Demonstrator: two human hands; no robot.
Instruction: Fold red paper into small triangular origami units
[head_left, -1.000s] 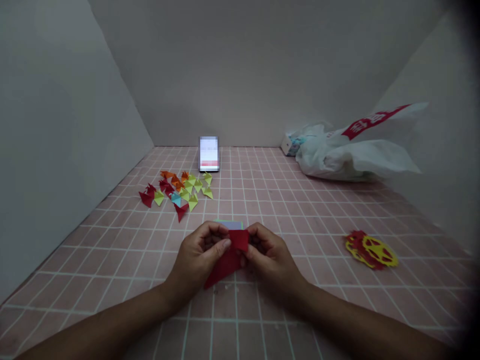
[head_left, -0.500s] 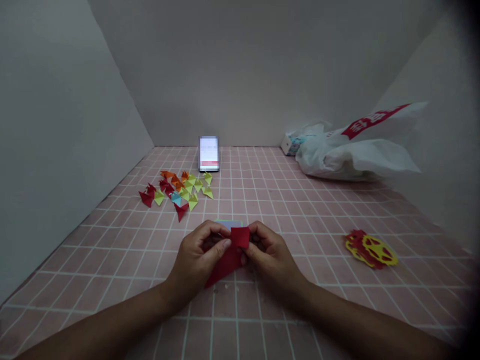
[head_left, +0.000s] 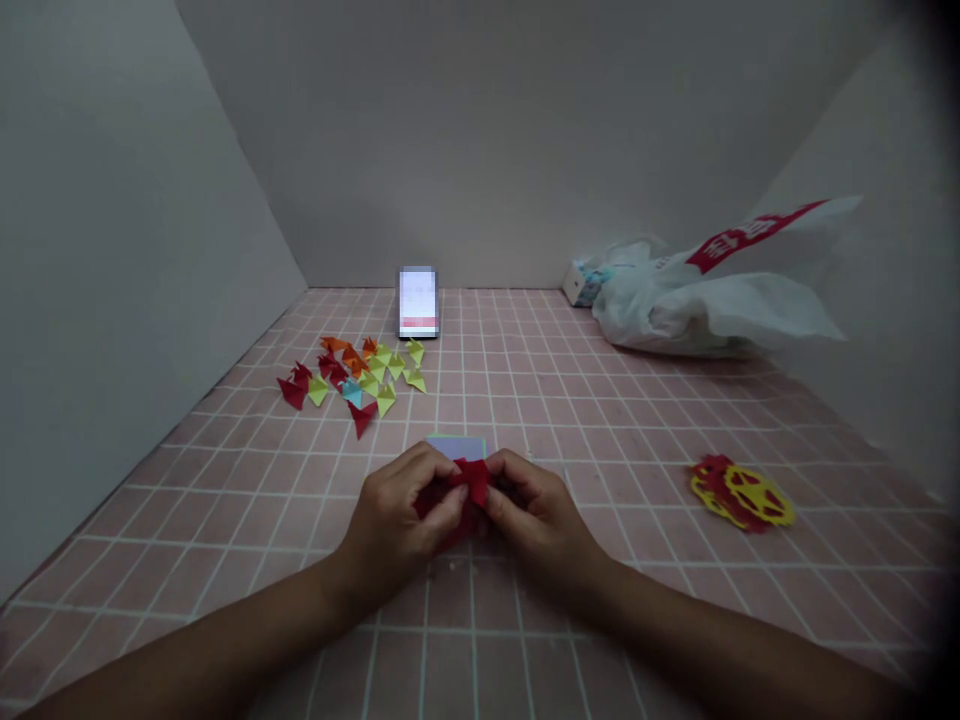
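Between my two hands is a piece of red paper [head_left: 472, 480], partly folded and largely covered by my fingers. My left hand [head_left: 409, 505] pinches its left side between thumb and forefinger. On the other side, the thumb and fingers of my right hand [head_left: 532, 505] grip the right edge. Just beyond the fingertips, a pale blue sheet with a light green border [head_left: 459, 447] lies on the table, its near part hidden by the hands. Further off to the left sit several folded paper birds [head_left: 360, 420] in red, orange, yellow and light blue.
A phone [head_left: 418, 302] with a lit, blurred screen stands upright at the back. Right of it, a white plastic bag [head_left: 675, 310] rests against a tissue box [head_left: 577, 285]. Red and yellow paper cutouts [head_left: 750, 497] lie at right on the pink checked tablecloth [head_left: 600, 420]. Walls enclose three sides.
The flat red square flap that stood up between my fingers is now bent and creased. My fingers have closed in around the paper, and the lower red part is more covered.
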